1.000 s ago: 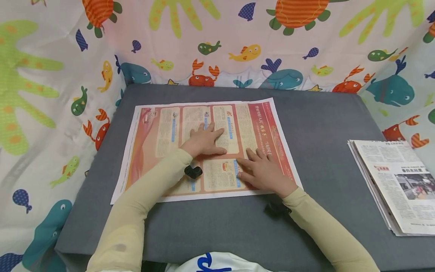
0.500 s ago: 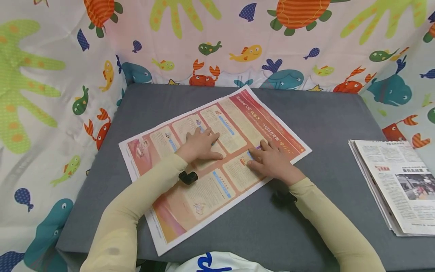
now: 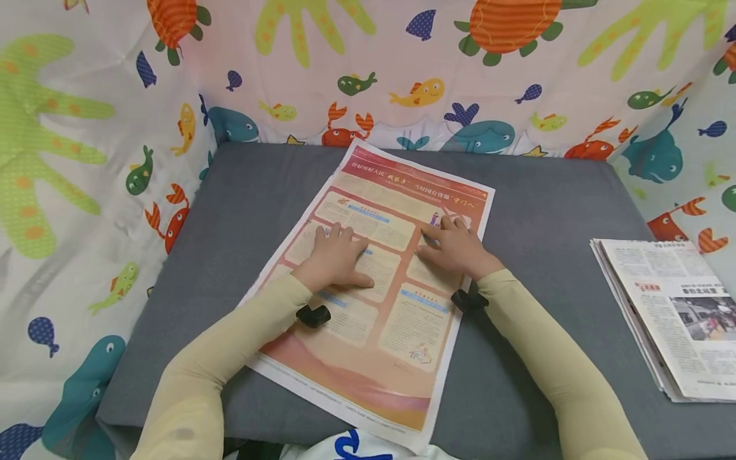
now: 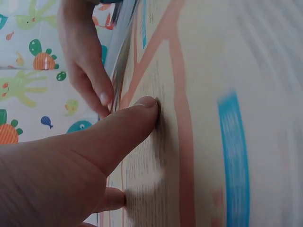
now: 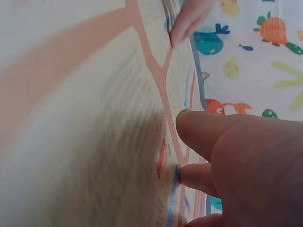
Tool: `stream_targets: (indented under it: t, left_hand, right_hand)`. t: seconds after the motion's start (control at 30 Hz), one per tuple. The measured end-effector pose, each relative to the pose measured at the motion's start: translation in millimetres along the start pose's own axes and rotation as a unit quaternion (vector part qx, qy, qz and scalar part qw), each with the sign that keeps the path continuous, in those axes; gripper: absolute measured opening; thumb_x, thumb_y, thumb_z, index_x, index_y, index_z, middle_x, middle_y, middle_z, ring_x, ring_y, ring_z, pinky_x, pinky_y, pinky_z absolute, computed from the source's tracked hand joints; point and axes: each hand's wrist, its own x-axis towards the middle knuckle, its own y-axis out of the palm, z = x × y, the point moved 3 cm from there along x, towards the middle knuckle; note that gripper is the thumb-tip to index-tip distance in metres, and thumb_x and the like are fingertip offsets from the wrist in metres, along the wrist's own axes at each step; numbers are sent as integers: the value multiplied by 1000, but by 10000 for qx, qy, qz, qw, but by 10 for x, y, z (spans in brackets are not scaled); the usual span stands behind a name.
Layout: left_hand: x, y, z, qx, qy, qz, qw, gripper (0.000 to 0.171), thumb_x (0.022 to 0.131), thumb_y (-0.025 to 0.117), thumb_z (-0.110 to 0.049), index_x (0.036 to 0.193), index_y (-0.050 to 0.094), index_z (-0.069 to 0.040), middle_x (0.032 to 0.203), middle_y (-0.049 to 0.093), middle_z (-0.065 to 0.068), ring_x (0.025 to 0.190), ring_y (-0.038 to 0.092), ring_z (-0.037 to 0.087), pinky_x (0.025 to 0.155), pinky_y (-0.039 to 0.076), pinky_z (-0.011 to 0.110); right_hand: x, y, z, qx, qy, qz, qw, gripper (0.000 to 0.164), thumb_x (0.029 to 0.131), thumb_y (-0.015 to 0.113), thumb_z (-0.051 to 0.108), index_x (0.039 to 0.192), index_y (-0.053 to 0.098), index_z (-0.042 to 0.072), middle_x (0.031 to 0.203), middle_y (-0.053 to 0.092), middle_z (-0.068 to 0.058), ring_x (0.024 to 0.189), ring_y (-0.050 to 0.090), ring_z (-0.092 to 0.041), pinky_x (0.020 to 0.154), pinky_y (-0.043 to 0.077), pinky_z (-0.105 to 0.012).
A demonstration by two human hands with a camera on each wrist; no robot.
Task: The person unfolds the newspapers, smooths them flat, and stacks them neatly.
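A newspaper page (image 3: 345, 364) printed in pink and orange lies flat on the grey table, turned at a slant with its red headline band at the far end. My left hand (image 3: 335, 259) rests on its middle-left part with the fingers spread. Toward the right edge of the page, my right hand (image 3: 457, 249) presses with its fingertips. In the left wrist view, the left thumb (image 4: 128, 127) touches the printed sheet. The right wrist view has the right thumb (image 5: 203, 130) and fingertips against the paper.
A stack of newspapers (image 3: 661, 319) sits at the right side of the grey table (image 3: 546, 211). A curtain (image 3: 379, 38) with sea animals hangs behind and at both sides. The page's near corner reaches the table's front edge, by the person's white shirt (image 3: 345, 447).
The page has turned counterclockwise under both hands, from lying crosswise to pointing mostly away from me. My right hand has shifted slightly farther away; the newspaper stack has stayed put.
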Motion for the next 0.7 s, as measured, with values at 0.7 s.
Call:
stream_targets:
  t: [0.7]
  left_hand:
    - [122,220,134,-1399,-346,-134,9895,100,76,72,-75,157,37,-28,172,11,16,155,6,55,114,14,81]
  right_hand:
    - [509,-39,24,491,319,182,9981,79,95,61,56,160,34,22,165,22,-30,152,17,-56,118,25,-72]
